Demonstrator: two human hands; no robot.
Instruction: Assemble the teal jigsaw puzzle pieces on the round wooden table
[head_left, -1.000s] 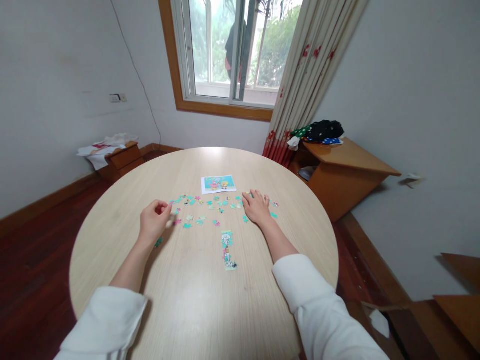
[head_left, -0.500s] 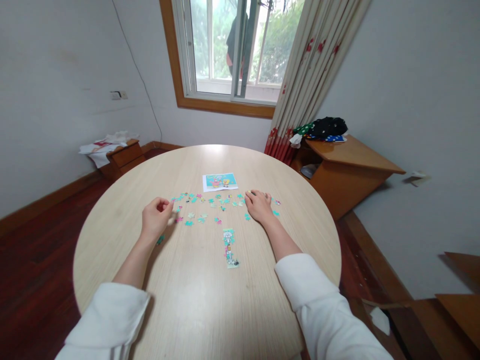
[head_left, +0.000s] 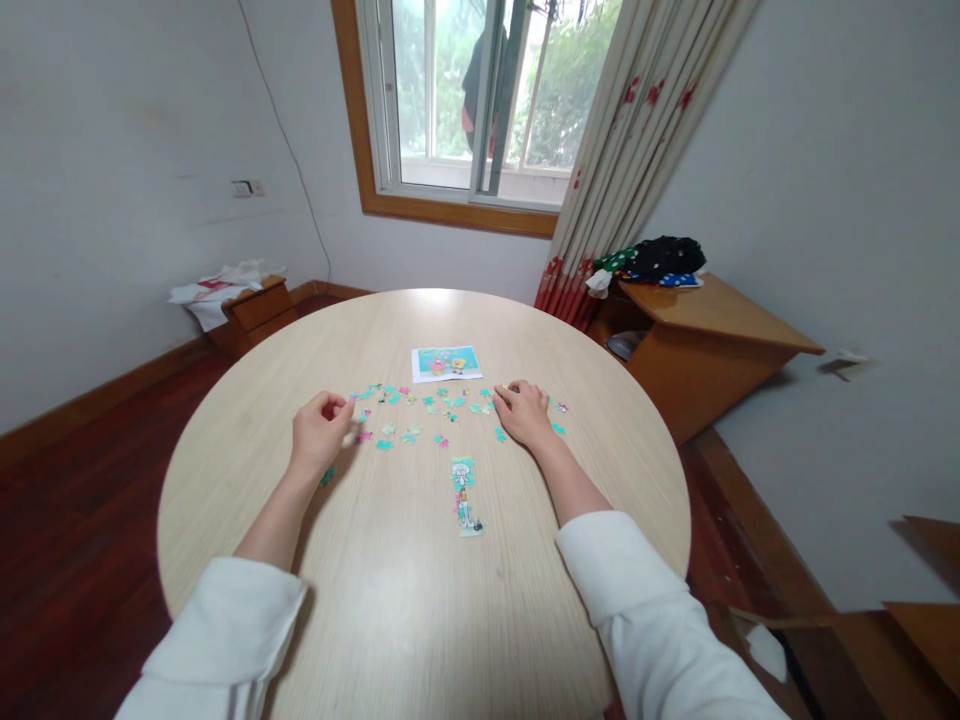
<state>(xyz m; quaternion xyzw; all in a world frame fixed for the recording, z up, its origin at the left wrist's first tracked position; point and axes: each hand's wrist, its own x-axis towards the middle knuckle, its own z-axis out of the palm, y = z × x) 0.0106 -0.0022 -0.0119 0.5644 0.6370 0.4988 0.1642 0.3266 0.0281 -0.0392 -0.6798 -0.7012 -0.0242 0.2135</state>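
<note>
Several small teal and pink puzzle pieces (head_left: 409, 435) lie scattered in a band across the round wooden table (head_left: 375, 620). My left hand (head_left: 319, 433) rests at the band's left end, fingers curled in a loose pinch; what it holds is hidden. My right hand (head_left: 523, 412) lies at the band's right end with fingers bent down onto pieces there. A joined strip of pieces (head_left: 465, 495) sits between my forearms. A small reference picture (head_left: 446, 363) lies beyond the pieces. One loose teal piece (head_left: 327, 477) lies beside my left wrist.
A low wooden cabinet (head_left: 705, 345) with dark clothes on top stands to the right near a curtain (head_left: 622, 150). A small wooden drawer unit (head_left: 251, 310) covered with papers sits at the left wall. A window (head_left: 480, 90) is behind the table.
My right hand's fingers have curled from flat to bent over the pieces. The left hand stays pinched in place. The camera has shifted slightly.
</note>
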